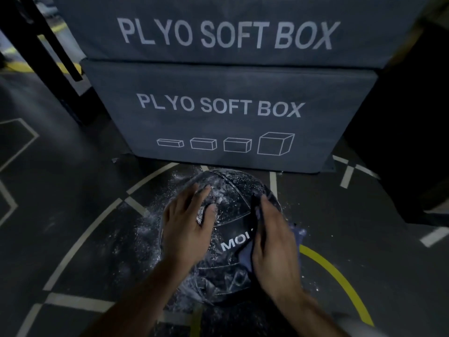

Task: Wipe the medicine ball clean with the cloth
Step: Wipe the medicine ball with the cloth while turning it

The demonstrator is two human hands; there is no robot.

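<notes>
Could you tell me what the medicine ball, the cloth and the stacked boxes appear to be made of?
Medicine ball: likely synthetic leather, slightly glossy stitched panels, dusted with white powder. Cloth: soft woven fabric, dark blue, folding under the right hand. Plyo boxes: probably foam under matte grey vinyl or canvas, with rounded, sagging edges.

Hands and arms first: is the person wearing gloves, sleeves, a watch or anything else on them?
No gloves: the left hand and right hand are bare, with bare forearms and no watch, ring or band visible. White powder dusts the left fingertips. Something pale, perhaps a sleeve edge, blurs near the right elbow.
</notes>
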